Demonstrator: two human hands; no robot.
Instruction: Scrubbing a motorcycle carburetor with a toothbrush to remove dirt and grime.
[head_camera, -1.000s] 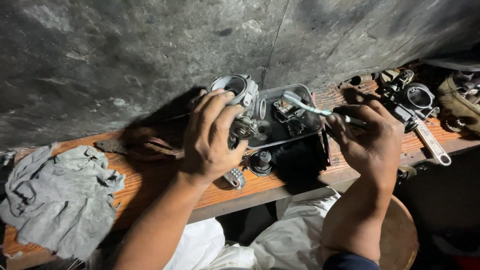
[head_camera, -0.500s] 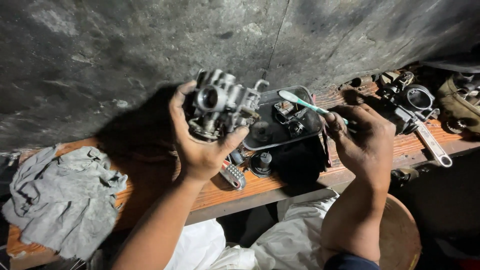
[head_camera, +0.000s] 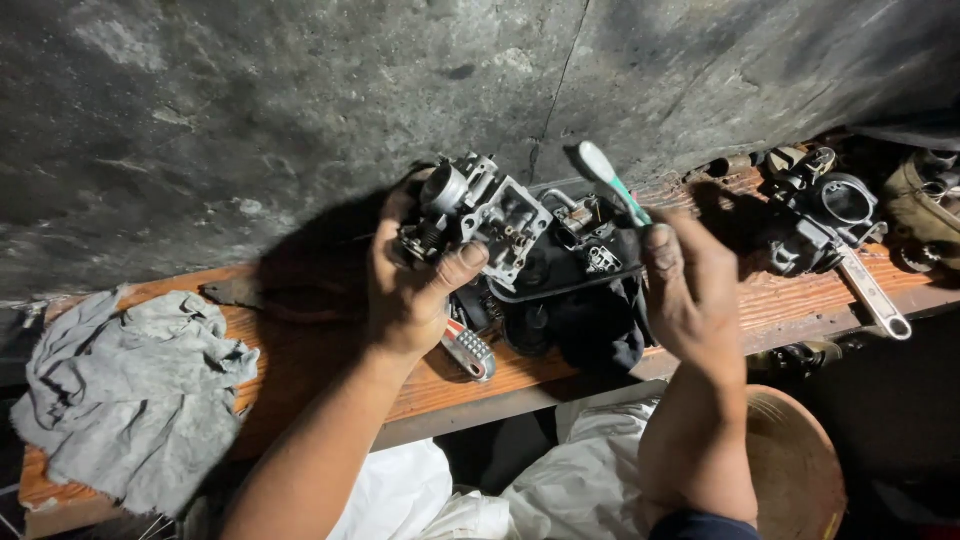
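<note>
My left hand (head_camera: 415, 285) grips a grey metal carburetor body (head_camera: 480, 215) and holds it up above the wooden bench, its open underside turned toward me. In my right hand (head_camera: 690, 285) is a toothbrush (head_camera: 610, 180) with a white and green handle, bristle head up, just right of the carburetor. Under both hands sits a black tray (head_camera: 590, 275) holding small metal parts, partly hidden.
A crumpled grey rag (head_camera: 120, 385) lies on the orange wooden bench (head_camera: 320, 365) at left. A small ribbed metal part (head_camera: 470, 352) rests near the bench edge. Engine parts (head_camera: 825, 210) and a wrench (head_camera: 875, 295) lie at right. A rough concrete wall rises behind.
My left hand lifted the carburetor off the tray and turned its open side toward me. My right hand raised the toothbrush from level to upright, closer to the carburetor.
</note>
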